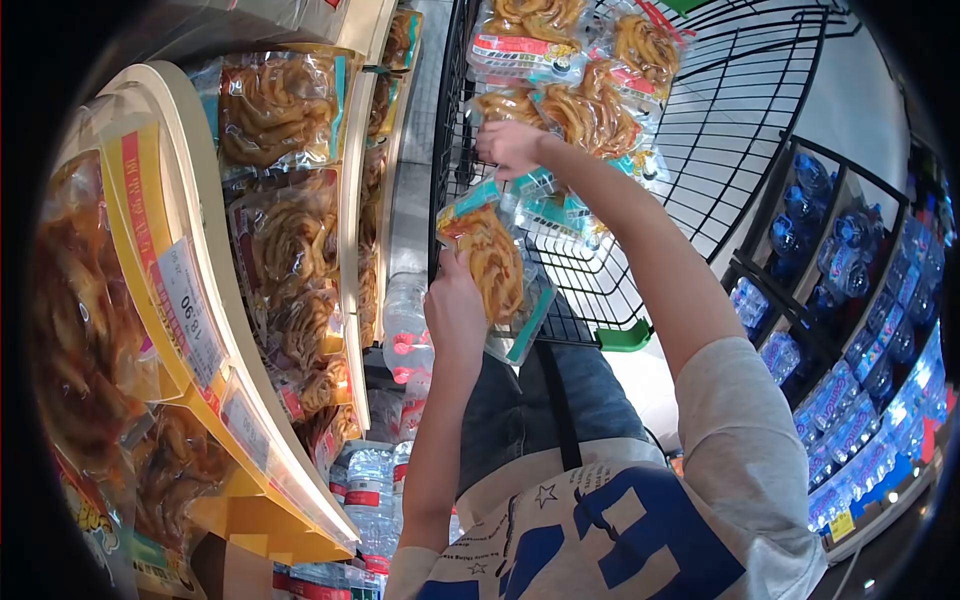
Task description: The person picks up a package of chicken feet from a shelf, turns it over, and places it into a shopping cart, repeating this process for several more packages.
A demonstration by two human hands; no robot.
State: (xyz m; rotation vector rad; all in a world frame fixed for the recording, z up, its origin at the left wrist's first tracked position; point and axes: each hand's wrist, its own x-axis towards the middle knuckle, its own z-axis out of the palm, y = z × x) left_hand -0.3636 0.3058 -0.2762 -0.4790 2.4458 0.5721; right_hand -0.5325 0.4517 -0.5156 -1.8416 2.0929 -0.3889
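Observation:
My left hand (457, 305) is closed on the left edge of a clear plastic snack pack (492, 262). Brown twisted strands fill this pack, and it has teal bands at its ends. It is held tilted over the near end of a black wire shopping cart (690, 150). Farther forward, my right hand (512, 150) has its fingers curled, just beyond the pack's upper end and beside other packs (590, 115) in the cart. What its fingertips hold, if anything, is hidden.
Shelves (345, 230) on the left carry more snack packs (280, 105), with a price tag (190, 310) on the near edge. Bottled water (370, 500) stands low at the left. On the right is a rack of water bottles (850, 240).

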